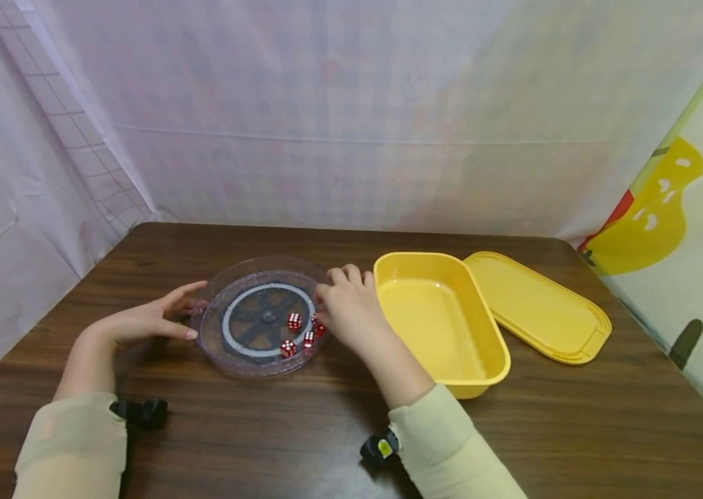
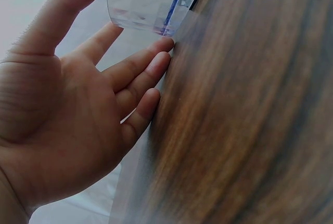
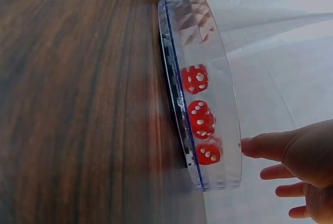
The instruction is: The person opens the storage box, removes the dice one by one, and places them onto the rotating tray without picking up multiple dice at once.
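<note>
A clear round dish (image 1: 217,346) with a dark, white-ringed base lies on the table. Several red dice with white dots, one of them a die (image 1: 294,320), sit inside toward its right side. At the left wall is my left hand (image 1: 148,322), thumb and fingers spread around the dish's edge; its fingers (image 2: 138,75) look relaxed in the left wrist view. My right hand (image 1: 351,305) is over the right rim, beside the dice. The right wrist view shows its thumb (image 3: 263,145) right at the rim, fingers loosely extended and nothing visible in them.
Right of the dish stands a yellow rectangular container (image 1: 438,326), without its lid on. Its yellow lid (image 1: 538,305) lies flat beside it, farther right. A brown wooden table (image 1: 251,443) carries everything, with a pale curtain (image 1: 339,138) behind its far edge.
</note>
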Motion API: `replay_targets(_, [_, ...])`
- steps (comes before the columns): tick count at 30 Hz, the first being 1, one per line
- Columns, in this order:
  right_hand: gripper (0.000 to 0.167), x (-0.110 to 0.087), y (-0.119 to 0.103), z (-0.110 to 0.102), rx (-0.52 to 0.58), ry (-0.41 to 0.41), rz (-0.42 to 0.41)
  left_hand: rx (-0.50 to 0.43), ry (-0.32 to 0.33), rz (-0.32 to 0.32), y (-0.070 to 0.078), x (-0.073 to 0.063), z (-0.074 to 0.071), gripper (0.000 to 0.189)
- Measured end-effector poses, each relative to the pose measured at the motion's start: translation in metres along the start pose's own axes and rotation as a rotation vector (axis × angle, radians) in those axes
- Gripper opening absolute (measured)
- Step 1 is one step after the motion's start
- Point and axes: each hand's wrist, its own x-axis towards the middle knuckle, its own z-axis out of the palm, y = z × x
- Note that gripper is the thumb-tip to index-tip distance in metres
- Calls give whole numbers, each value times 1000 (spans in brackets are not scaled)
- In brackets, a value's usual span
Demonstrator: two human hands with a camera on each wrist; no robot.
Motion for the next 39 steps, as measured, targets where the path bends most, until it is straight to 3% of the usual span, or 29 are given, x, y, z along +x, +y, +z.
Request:
replay_targets(25, [32,-5,8,-7,51,-64,50,-9,-14,-1,0,4,1,92])
replay_targets(39, [27,-15,21,-29,121,-6,50,-20,-28,20,6,3,0,93])
